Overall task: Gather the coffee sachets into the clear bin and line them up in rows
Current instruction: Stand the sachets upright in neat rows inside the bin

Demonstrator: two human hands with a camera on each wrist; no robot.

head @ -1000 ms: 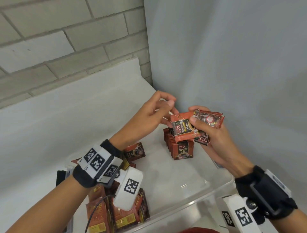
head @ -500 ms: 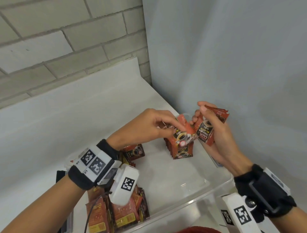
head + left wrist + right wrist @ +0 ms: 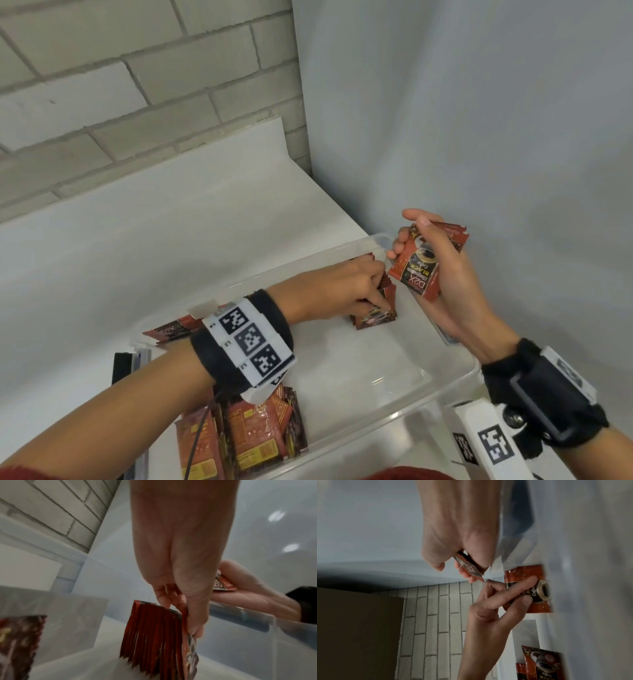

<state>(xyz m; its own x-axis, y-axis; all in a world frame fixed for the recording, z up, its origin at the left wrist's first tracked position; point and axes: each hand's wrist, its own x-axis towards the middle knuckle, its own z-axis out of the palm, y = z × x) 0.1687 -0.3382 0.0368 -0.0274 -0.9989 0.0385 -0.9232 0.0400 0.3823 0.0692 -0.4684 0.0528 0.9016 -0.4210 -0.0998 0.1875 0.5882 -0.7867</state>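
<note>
Nearest me, at six o'clock in the clear bin (image 3: 455, 377), a loose heap of sachets (image 3: 253, 435) lies flat and unsorted. Past it, at twelve, my left hand (image 3: 337, 291) is down inside the bin now. Half a second ago it was up in the air taking a packet off the bundle. Now thumb and fingers pinch that front sachet (image 3: 190, 655) and set it upright against the standing row (image 3: 150, 635), touching the last packet there. So the row gains one, and the far corner is filling.

At one o'clock my right hand (image 3: 442, 270) hovers just above the bin's far rim, fingers curled round the held stack of sachets (image 3: 419, 270), ready to give up the next.

Beyond, the white counter (image 3: 171, 240) carries the bin. At eleven o'clock a grey brick wall (image 3: 137, 85); at one, a plain pale wall (image 3: 479, 120) meets it in the corner.
</note>
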